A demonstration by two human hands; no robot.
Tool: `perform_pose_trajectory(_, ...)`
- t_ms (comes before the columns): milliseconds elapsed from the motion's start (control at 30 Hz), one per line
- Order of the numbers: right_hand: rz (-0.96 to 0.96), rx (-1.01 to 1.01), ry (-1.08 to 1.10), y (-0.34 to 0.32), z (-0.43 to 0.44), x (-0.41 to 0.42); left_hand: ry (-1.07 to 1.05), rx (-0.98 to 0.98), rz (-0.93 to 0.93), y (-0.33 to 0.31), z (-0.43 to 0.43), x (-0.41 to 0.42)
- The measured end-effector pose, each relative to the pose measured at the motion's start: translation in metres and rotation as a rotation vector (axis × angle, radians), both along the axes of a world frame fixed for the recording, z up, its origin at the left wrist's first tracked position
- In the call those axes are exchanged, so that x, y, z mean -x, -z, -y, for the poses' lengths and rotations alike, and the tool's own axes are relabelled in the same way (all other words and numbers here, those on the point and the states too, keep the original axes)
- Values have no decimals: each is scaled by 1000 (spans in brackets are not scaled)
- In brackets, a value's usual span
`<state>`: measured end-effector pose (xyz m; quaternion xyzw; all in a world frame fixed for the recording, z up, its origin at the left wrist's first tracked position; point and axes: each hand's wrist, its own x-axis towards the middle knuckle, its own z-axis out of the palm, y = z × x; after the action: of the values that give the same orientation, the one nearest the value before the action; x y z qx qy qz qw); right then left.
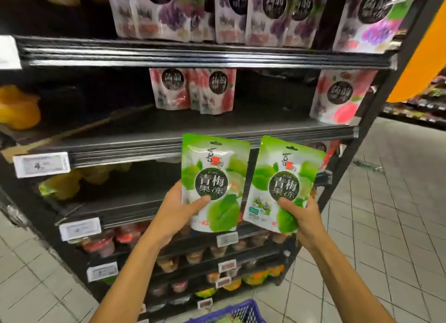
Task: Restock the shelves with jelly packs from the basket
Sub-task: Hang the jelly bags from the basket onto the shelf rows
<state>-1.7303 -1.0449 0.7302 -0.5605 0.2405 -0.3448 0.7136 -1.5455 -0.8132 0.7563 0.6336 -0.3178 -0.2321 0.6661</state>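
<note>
I hold two green jelly packs upright in front of the black shelf unit. My left hand (179, 210) grips the left green pack (214, 177) at its lower left, thumb across the front. The right green pack (284, 185) is held by my right hand (303, 217) at its lower right corner, tilted slightly right. Both packs hang before the edge of the middle shelf (169, 132), which has bare dark surface in front of its pink packs. The blue basket (241, 314) shows at the bottom edge, below my arms.
Purple grape packs (229, 11) fill the top shelf. Pink peach packs (193, 91) stand at the back of the middle shelf, one more (337, 95) at its right end. Yellow bags (17, 107) lie at left. Jelly cups (108, 243) fill the lower shelves. Tiled floor lies to the right.
</note>
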Motion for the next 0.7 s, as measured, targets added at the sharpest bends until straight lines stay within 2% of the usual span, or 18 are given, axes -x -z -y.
perform_pose_trajectory(100, 52, 69, 36, -41, 8, 1, 29, 35, 96, -35, 9, 1)
perform_pose_trajectory(467, 252, 312, 124, -169, 40, 8, -117, 228, 276, -157, 52, 1)
perform_pose_trajectory(700, 369, 524, 240, -294, 81, 6, -148, 394, 349, -268, 88, 7)
